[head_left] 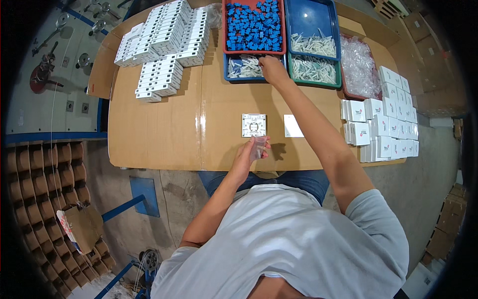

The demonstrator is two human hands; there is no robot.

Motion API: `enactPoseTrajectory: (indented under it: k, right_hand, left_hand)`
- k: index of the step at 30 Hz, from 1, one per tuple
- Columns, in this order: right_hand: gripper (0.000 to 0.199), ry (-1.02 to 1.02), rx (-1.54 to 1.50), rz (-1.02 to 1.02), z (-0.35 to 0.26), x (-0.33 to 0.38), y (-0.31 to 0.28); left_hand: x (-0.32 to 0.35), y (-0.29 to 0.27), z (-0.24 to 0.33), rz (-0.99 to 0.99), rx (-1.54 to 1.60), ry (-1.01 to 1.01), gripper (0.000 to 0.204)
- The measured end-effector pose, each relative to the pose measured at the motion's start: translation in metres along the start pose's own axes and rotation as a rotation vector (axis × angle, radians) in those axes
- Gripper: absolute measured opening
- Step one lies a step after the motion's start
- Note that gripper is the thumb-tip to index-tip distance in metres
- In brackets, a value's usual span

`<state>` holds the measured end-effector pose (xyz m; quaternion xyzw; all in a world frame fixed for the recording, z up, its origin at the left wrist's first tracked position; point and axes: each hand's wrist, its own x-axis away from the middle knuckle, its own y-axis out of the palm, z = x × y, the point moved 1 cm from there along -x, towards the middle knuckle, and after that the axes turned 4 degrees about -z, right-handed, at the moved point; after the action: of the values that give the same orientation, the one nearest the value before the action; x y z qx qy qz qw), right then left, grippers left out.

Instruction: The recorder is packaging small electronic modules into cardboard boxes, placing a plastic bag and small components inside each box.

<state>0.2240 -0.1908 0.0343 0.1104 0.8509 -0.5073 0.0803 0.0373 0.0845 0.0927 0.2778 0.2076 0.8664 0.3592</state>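
My left hand (243,155) is closed round a small clear plastic bag (258,148), held upright near the table's front edge. Just beyond it lies a square white plate with a metal-looking frame (254,125), and to the right a plain white square (293,126), partly behind my forearm. My right arm stretches across the table. Its hand (274,70) is over the right side of a blue tray (226,69) of small white plug-like pieces (243,67). Those fingers are bent together at the pieces; whatever they grip is hidden.
Behind stand a red tray of blue clips (254,25) and two trays of pale plugs (313,70). Clear bags (358,70) fill a red bin at right. White boxes (393,117) are stacked on the right, white switch-like units (169,40) at back left. Cardboard walls (102,74) edge the table.
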Motion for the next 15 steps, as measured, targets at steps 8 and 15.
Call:
enactPoseTrajectory:
  k: [8,15]
  right_hand:
    - [0.012,0.109,0.064,-0.209,0.007,-0.005,-0.007]
    - [0.012,-0.070,0.209,-0.245,0.007,-0.002,-0.012]
  left_hand:
    - [-0.002,-0.013,0.000,0.059,-0.023,-0.004,0.058]
    - [-0.006,-0.006,0.006,0.041,-0.034,0.027,0.056]
